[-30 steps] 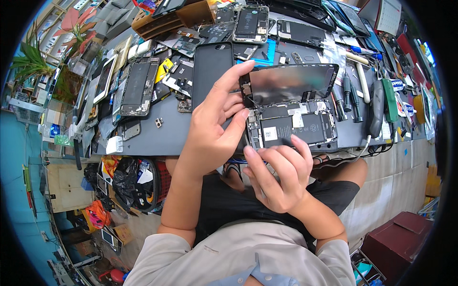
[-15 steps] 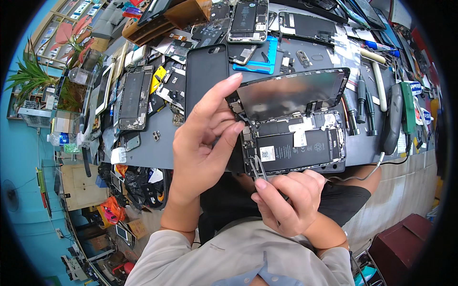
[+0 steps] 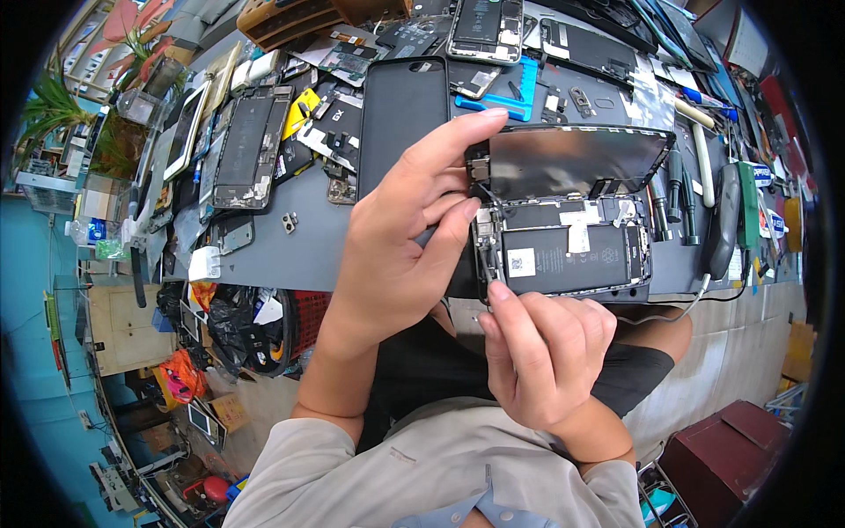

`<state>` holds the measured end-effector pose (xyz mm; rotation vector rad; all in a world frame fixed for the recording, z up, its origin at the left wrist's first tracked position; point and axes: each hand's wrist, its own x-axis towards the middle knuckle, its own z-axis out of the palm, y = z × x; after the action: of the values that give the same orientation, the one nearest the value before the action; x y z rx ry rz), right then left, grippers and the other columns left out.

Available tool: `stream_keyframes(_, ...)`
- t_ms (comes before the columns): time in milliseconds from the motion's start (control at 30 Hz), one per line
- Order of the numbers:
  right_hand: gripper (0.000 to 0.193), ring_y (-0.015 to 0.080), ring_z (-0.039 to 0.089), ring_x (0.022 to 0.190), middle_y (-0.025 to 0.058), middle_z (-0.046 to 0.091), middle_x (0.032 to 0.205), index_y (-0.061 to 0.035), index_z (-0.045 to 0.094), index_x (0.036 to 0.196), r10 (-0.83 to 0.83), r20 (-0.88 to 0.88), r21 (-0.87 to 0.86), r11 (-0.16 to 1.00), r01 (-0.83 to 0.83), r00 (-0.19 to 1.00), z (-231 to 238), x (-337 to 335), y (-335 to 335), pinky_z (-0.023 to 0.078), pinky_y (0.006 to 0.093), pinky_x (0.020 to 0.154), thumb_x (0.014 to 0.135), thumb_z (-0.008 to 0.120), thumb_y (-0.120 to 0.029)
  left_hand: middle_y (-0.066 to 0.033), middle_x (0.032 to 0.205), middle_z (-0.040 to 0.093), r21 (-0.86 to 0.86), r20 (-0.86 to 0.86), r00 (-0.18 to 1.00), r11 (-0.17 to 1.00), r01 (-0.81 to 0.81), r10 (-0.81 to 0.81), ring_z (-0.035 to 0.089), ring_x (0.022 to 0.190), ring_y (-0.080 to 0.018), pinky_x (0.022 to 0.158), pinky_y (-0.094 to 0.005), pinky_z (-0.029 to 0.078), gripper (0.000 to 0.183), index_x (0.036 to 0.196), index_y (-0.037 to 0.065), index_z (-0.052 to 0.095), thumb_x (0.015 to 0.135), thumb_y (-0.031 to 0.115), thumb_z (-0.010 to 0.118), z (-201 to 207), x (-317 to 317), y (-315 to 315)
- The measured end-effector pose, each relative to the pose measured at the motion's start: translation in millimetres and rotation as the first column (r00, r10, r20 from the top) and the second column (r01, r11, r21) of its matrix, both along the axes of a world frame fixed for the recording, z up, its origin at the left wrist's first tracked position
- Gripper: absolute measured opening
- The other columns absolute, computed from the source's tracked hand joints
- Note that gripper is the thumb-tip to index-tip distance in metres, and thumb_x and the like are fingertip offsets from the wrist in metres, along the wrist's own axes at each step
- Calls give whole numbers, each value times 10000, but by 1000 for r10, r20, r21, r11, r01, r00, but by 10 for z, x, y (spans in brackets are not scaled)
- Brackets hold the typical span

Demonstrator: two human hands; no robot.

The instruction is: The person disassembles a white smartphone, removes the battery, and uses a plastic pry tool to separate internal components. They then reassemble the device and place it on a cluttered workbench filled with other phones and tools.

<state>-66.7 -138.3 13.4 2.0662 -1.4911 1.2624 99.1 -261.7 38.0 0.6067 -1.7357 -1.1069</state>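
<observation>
An opened phone (image 3: 550,268) lies at the table's near edge, its black battery and inner parts showing. The screen (image 3: 572,163) is tilted up along the far side of the body. With fingers closed at the screen's left end, my left hand (image 3: 409,229) holds it raised; the fingertips are partly hidden. My right hand (image 3: 554,348) grips metal tweezers (image 3: 493,262) between thumb and fingers. Their tips reach into the left end of the phone body, where contact with a part is too small to make out.
A black phone case (image 3: 396,101) lies behind my left hand. Another opened phone (image 3: 251,150) and loose phone parts crowd the left. Blue plastic frame (image 3: 525,92) sits farther back. Several screwdrivers (image 3: 674,189) and a black handheld tool (image 3: 724,220) with a cable stand right.
The view has shifted, so the table's things sit farther right and higher. The tweezers, which showed spread arms, now appear closer together and upright at the phone's left end.
</observation>
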Motion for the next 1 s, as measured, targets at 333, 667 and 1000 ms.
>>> stream_keyframes(333,357,218,659,923,37,754,1095,-40,875,1296,-42,-72,-3,999,42,997,57,75,-8,489,397,858,997,944,-221,-209,1750,579,-56,74,997,998,28,-23,689,1482,-254,1195,-366,598,705,1734,-88,464,1056,-241,585,-35,51,-61)
stream_keyframes(667,301,220,657,889,38,737,1075,-47,891,1264,-106,-185,-62,993,96,977,34,184,-54,508,404,855,1011,904,-209,-207,1753,581,-81,85,996,996,29,-22,705,1469,-257,1218,-373,592,710,1732,-89,464,1050,-254,572,-51,49,-67)
stream_keyframes(1000,316,224,663,854,72,734,1033,-7,885,1219,-96,-219,-80,994,80,971,88,199,-102,528,395,825,971,907,-201,-178,1741,592,-85,81,997,996,21,-14,723,1391,-207,1168,-341,612,706,1727,-67,485,1052,-247,587,-50,50,-54)
